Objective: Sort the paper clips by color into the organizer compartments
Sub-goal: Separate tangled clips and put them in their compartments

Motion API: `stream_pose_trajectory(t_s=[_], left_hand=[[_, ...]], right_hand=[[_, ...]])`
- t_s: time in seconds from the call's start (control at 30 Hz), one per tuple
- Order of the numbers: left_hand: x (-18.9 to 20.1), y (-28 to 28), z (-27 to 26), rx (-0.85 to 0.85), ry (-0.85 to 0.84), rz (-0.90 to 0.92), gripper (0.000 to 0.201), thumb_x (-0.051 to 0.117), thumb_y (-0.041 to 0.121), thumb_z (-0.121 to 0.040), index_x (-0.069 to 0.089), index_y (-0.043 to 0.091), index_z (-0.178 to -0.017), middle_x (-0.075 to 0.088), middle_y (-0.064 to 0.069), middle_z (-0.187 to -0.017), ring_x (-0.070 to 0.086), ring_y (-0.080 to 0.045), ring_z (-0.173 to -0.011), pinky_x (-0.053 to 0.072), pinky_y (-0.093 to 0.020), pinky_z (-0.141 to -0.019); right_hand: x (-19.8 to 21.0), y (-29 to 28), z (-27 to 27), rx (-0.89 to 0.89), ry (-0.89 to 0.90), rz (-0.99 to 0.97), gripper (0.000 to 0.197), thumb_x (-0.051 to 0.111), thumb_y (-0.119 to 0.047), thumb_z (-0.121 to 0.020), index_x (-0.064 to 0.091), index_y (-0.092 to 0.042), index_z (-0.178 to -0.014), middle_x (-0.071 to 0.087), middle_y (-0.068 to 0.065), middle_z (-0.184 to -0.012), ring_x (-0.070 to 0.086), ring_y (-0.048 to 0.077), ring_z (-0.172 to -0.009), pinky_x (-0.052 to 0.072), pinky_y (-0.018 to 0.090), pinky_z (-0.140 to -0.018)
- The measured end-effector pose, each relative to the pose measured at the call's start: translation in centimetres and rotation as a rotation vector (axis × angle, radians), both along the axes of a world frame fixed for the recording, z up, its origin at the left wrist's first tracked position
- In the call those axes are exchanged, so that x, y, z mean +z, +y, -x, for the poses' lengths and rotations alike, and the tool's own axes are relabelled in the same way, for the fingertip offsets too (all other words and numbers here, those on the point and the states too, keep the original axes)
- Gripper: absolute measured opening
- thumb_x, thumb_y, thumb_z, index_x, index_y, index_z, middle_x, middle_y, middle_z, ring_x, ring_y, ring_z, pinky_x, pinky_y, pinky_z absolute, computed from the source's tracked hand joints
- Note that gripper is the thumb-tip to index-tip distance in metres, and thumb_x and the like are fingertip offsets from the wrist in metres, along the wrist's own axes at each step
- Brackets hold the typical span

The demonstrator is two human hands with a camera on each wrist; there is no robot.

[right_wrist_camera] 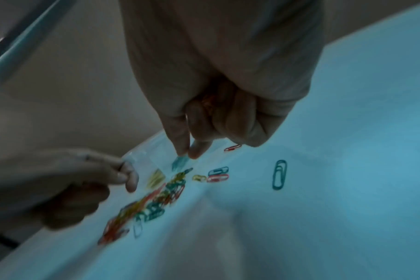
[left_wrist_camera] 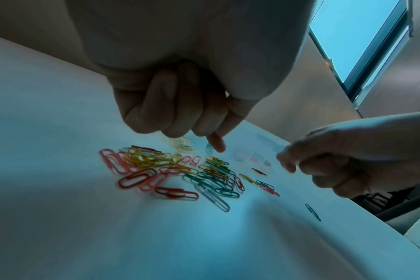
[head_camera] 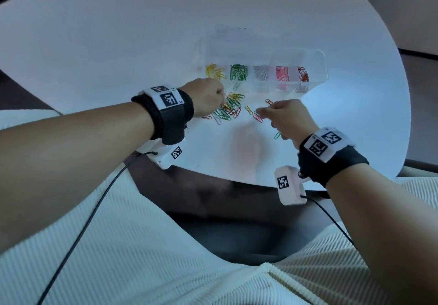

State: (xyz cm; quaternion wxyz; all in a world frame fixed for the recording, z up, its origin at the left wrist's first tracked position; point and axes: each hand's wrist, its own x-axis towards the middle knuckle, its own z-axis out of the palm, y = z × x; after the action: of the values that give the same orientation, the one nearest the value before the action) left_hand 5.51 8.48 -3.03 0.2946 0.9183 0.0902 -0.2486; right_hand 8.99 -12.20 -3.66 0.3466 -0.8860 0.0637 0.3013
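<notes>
A mixed pile of coloured paper clips (head_camera: pixel 228 110) lies on the white table in front of a clear organizer (head_camera: pixel 317 67). Its compartments hold yellow, green, pale, pink and red clips. My left hand (head_camera: pixel 221 102) hovers over the pile's left end with three fingers curled into the palm and the index finger (left_wrist_camera: pixel 216 144) pointing down; no clip shows in it. My right hand (head_camera: pixel 259 110) is right of the pile, thumb and index tips together just above the table, with red clips (right_wrist_camera: pixel 208 100) tucked under its curled fingers.
Loose clips lie right of the pile: a yellow one (head_camera: pixel 248 109), a pink one (head_camera: pixel 257 117), a red one (head_camera: pixel 269 101) and a green one (head_camera: pixel 277 135) under my right palm. The round table (head_camera: pixel 118 55) ends just before my lap.
</notes>
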Motion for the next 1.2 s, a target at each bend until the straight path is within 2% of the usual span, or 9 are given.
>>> stream_pose_trajectory(t_s=[0.07, 0.13, 0.23, 0.37, 0.63, 0.77, 1.0, 1.1, 1.2], left_hand=[[0.1, 0.4, -0.1, -0.061, 0.015, -0.118, 0.024, 0.044, 0.023, -0.09, 0.066, 0.018, -0.097, 0.067, -0.004, -0.104, 0.06, -0.027, -0.09, 0.043, -0.033, -0.073], [0.5, 0.9, -0.1, -0.126, 0.011, -0.257, 0.018, 0.051, 0.021, -0.086, 0.067, 0.022, -0.092, 0.066, 0.001, -0.096, 0.06, -0.026, -0.087, 0.041, -0.031, -0.069], [1.2, 1.9, -0.2, -0.155, -0.017, -0.35, 0.021, 0.055, 0.012, -0.083, 0.069, 0.026, -0.087, 0.062, 0.004, -0.091, 0.057, -0.023, -0.08, 0.039, -0.03, -0.066], [1.3, 2.3, -0.4, -0.148, -0.039, -0.366, 0.02, 0.057, 0.013, -0.085, 0.071, 0.027, -0.09, 0.055, 0.006, -0.077, 0.057, -0.024, -0.076, 0.038, -0.03, -0.063], [-0.2, 1.4, -0.2, -0.143, -0.052, -0.377, 0.01, 0.064, 0.022, -0.086, 0.072, 0.026, -0.092, 0.064, 0.001, -0.088, 0.059, -0.025, -0.079, 0.041, -0.031, -0.067], [-0.8, 1.1, 0.0, -0.161, -0.021, -0.412, 0.011, 0.063, 0.021, -0.085, 0.072, 0.022, -0.091, 0.067, -0.002, -0.088, 0.062, -0.028, -0.077, 0.041, -0.03, -0.065], [-0.6, 1.0, 0.2, -0.195, -0.032, -0.41, 0.013, 0.058, 0.018, -0.083, 0.07, 0.021, -0.088, 0.066, -0.003, -0.087, 0.061, -0.028, -0.075, 0.04, -0.031, -0.064], [0.0, 0.8, 0.3, -0.145, -0.047, -0.337, 0.014, 0.054, 0.03, -0.082, 0.062, 0.019, -0.084, 0.063, -0.002, -0.082, 0.058, -0.027, -0.073, 0.04, -0.029, -0.064], [1.0, 0.0, 0.3, -0.037, -0.037, -0.174, 0.025, 0.04, 0.034, -0.089, 0.045, 0.016, -0.072, 0.051, -0.001, -0.074, 0.045, -0.023, -0.065, 0.035, -0.029, -0.062]], right_hand=[[-0.6, 0.2, 0.5, 0.139, -0.094, 0.131, 0.02, 0.072, -0.036, -0.081, 0.068, -0.018, -0.075, 0.058, -0.002, -0.062, 0.054, 0.016, -0.055, 0.042, 0.023, -0.055], [-1.0, 0.4, 0.8, 0.188, -0.178, 0.243, 0.014, 0.073, -0.037, -0.08, 0.07, -0.024, -0.082, 0.064, -0.001, -0.081, 0.062, 0.021, -0.076, 0.046, 0.026, -0.066], [-1.6, 0.7, 1.3, 0.27, -0.231, 0.348, 0.012, 0.07, -0.037, -0.083, 0.072, -0.026, -0.087, 0.069, 0.004, -0.095, 0.063, 0.025, -0.08, 0.047, 0.027, -0.067], [-1.9, 1.4, 2.0, 0.369, -0.277, 0.448, 0.016, 0.063, -0.037, -0.088, 0.072, -0.024, -0.089, 0.065, 0.008, -0.086, 0.056, 0.027, -0.072, 0.04, 0.027, -0.064], [-2.2, 0.9, 1.8, 0.348, -0.308, 0.442, 0.02, 0.066, -0.042, -0.087, 0.073, -0.025, -0.093, 0.069, 0.007, -0.094, 0.061, 0.028, -0.076, 0.045, 0.028, -0.066], [-2.1, 1.1, 1.9, 0.377, -0.314, 0.481, 0.019, 0.065, -0.04, -0.087, 0.074, -0.023, -0.089, 0.065, 0.006, -0.083, 0.058, 0.028, -0.071, 0.043, 0.027, -0.064], [-2.3, 1.4, 1.7, 0.386, -0.178, 0.51, 0.025, 0.062, -0.038, -0.079, 0.066, -0.015, -0.086, 0.064, 0.006, -0.084, 0.06, 0.028, -0.073, 0.045, 0.027, -0.064], [-2.2, 1.3, 2.2, 0.467, -0.258, 0.58, 0.023, 0.055, -0.035, -0.082, 0.063, -0.014, -0.084, 0.057, 0.004, -0.073, 0.056, 0.029, -0.067, 0.043, 0.027, -0.063], [-2.3, 1.2, 2.7, 0.507, -0.336, 0.601, 0.023, 0.048, -0.032, -0.083, 0.059, -0.012, -0.079, 0.049, 0.002, -0.064, 0.053, 0.028, -0.062, 0.042, 0.028, -0.061]])
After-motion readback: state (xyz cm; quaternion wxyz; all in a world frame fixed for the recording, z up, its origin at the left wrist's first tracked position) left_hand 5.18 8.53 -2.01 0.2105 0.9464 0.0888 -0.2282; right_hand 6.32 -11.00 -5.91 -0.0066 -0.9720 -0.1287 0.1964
